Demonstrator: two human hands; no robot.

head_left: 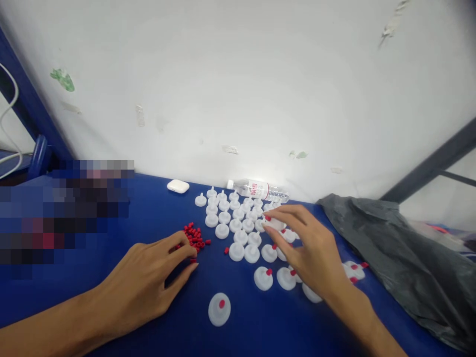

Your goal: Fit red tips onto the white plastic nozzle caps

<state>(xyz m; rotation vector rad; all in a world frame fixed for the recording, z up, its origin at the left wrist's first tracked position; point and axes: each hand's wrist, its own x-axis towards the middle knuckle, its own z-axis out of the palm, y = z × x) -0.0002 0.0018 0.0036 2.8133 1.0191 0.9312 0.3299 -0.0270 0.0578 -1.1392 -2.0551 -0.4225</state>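
Observation:
My left hand (148, 277) is at the near side of a pile of small red caps (197, 238). A single red cap (193, 260) shows between its thumb and forefinger. My right hand (308, 243) is closed with thumb and fingers around a white round nozzle lid (275, 224) that has a red cap on its tip. Below and around that hand lie several white lids with red tips, such as one lid (264, 278). Another red-tipped lid (218, 312) lies alone near the front. Rows of bare white lids (235, 225) stand spout up between my hands.
A clear bottle (258, 189) lies against the white wall behind the lids. A white rounded case (178, 186) sits at the back of the blue table (156, 210). Dark grey plastic sheeting (386, 253) covers the right side. A blurred-out area (55, 213) fills the left.

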